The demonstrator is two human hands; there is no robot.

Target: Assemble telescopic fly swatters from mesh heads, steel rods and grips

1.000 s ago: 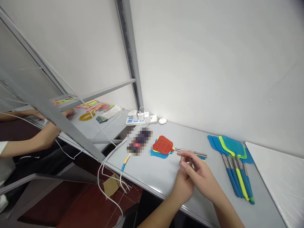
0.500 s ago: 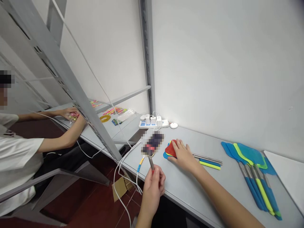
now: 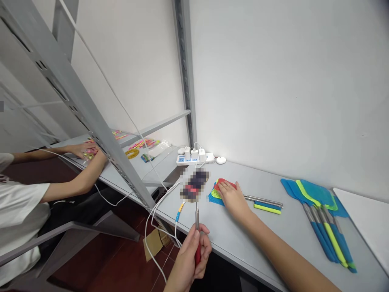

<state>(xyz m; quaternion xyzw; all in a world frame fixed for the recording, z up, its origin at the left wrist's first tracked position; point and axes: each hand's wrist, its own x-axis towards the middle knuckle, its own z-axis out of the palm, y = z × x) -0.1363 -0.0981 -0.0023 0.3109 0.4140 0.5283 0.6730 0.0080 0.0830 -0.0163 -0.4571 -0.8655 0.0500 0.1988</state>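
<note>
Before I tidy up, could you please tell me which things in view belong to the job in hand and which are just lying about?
Likely part of the job: red handle in the left hand, flaps under the right hand, rods, tubes, swatters.

Apparently just lying about: power strip, white disc, cardboard, white panel, yellow coil.

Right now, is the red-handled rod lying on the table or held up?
Held up: your left hand grips its red handle, and the metal shaft sticks out above.
</note>
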